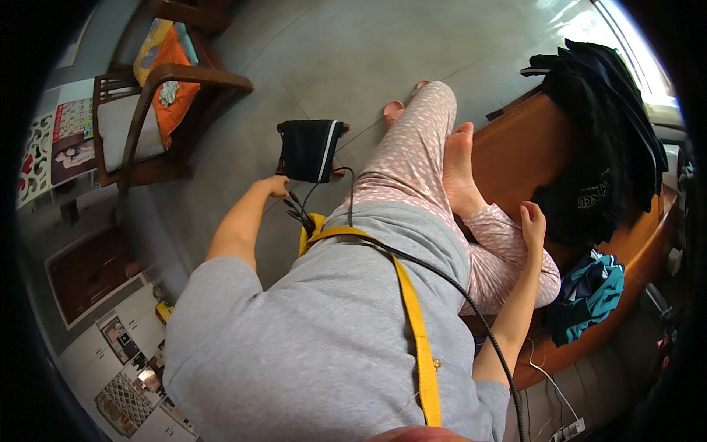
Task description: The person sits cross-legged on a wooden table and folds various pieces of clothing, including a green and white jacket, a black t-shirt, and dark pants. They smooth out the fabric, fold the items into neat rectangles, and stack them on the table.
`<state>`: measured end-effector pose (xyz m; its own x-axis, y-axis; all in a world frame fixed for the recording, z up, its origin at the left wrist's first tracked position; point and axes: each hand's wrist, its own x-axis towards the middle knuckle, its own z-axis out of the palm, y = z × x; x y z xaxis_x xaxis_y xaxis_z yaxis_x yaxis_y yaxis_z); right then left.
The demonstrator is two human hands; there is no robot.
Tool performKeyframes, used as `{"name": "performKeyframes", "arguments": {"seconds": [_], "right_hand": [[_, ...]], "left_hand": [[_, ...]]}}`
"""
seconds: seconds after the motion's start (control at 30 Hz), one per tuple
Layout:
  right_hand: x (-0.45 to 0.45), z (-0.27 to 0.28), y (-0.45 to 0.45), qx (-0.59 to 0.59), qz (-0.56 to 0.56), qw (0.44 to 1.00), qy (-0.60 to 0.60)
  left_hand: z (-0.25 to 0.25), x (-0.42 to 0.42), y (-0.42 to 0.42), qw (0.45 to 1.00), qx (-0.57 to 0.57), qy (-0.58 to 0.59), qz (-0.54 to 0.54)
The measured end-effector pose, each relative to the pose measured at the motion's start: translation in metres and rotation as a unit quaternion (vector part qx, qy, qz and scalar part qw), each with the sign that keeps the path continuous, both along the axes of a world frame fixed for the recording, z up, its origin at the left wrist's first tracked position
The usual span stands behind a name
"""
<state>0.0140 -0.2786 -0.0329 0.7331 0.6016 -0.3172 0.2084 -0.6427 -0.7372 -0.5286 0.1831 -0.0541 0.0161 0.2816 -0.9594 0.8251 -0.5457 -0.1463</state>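
Beside the near left corner of a folded dark garment with a white stripe point(309, 149) is my left hand point(279, 187), its fingers curled; whether it touches the cloth cannot be told. The garment lies over a small wooden stool point(338, 172) on the floor. My right hand point(532, 221) hovers over or rests by my folded leg in spotted trousers point(511, 248), fingers loosely bent, with nothing visible in it. Black cables point(301, 212) come out of a yellow bag point(305, 237) at my left hip. A yellow strap point(414, 309) crosses my grey shirt.
A wooden bench point(508, 143) runs along my right, bearing a pile of black clothes point(596, 138) and a crumpled teal and navy garment point(591, 293). A wooden armchair point(132, 138) with an orange cloth point(179, 105) stands at left. Pink slippers point(393, 112) lie ahead on the floor.
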Motion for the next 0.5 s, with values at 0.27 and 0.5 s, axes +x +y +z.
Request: {"name": "performKeyframes", "arguments": {"seconds": [0.27,0.5], "right_hand": [[0.027,0.009,-0.050,0.026,-0.167,0.979,-0.111],[0.043,-0.009,-0.088,-0.067,-0.447,0.848,-0.277]], "left_hand": [[0.001,0.212,0.048,0.874,0.097,-0.476,-0.017],[0.100,0.382,-0.046,0.772,0.045,-0.615,-0.156]]}}
